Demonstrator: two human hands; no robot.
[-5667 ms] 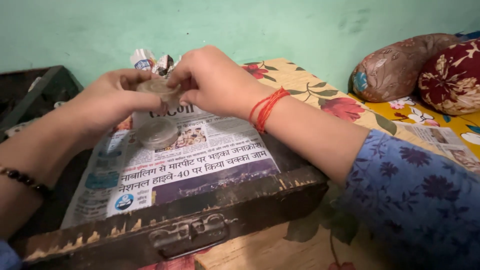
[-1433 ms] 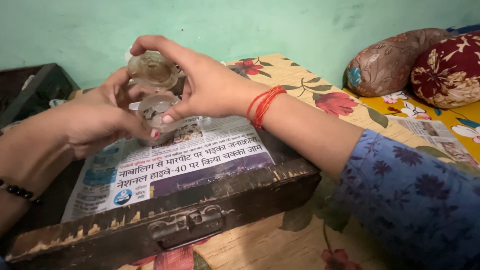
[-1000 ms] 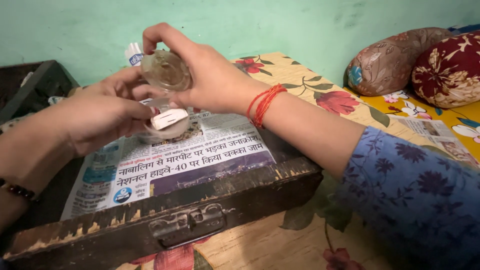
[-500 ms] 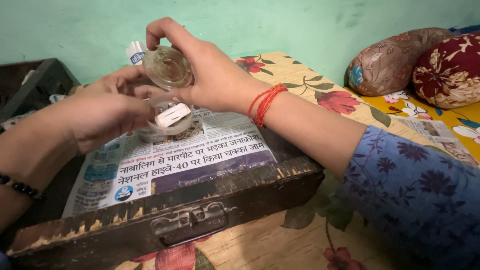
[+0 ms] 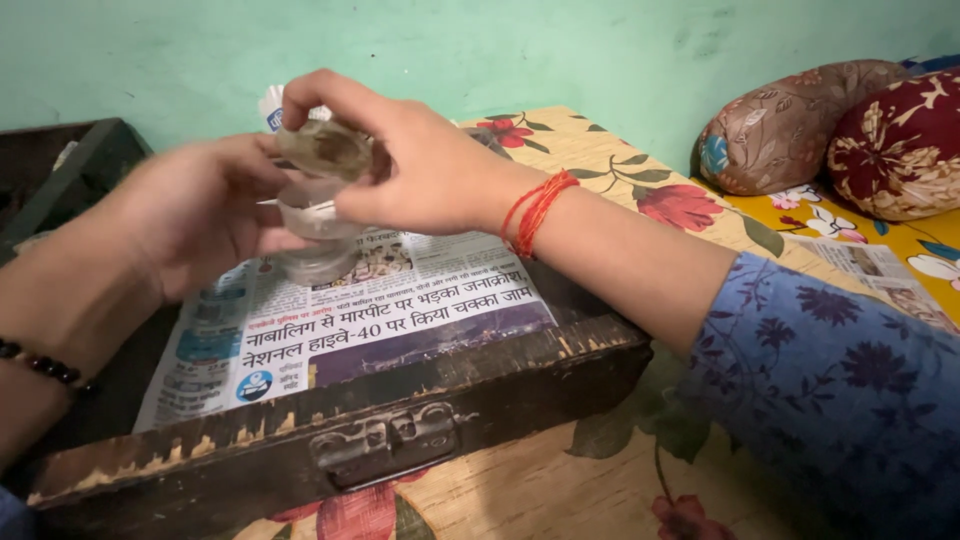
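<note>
Right now your left hand [image 5: 195, 225] cups a small clear jar [image 5: 312, 215], its fingers [image 5: 255, 240] wrapped round the far side, so the jar sits above the newspaper [image 5: 340, 320] that lines the dark wooden box [image 5: 400, 440]. Your right hand [image 5: 420, 165] comes in from about 3 o'clock and pinches a round clear lid [image 5: 325, 148] by its rim, thumb and forefinger clenched on it. The lid is tilted and lies just above the mouth of the jar, at its 12 o'clock; whether the two touch you cannot tell through the blur. A second small clear jar [image 5: 318, 265] stands on the newspaper directly below, at 6 o'clock from the held one. Red thread [image 5: 533, 210] circles your right wrist and dark beads [image 5: 40, 362] your left. The box rests on a flowered bed sheet [image 5: 640, 190], with two patterned bolsters [image 5: 850, 130] well apart at 2 o'clock.
</note>
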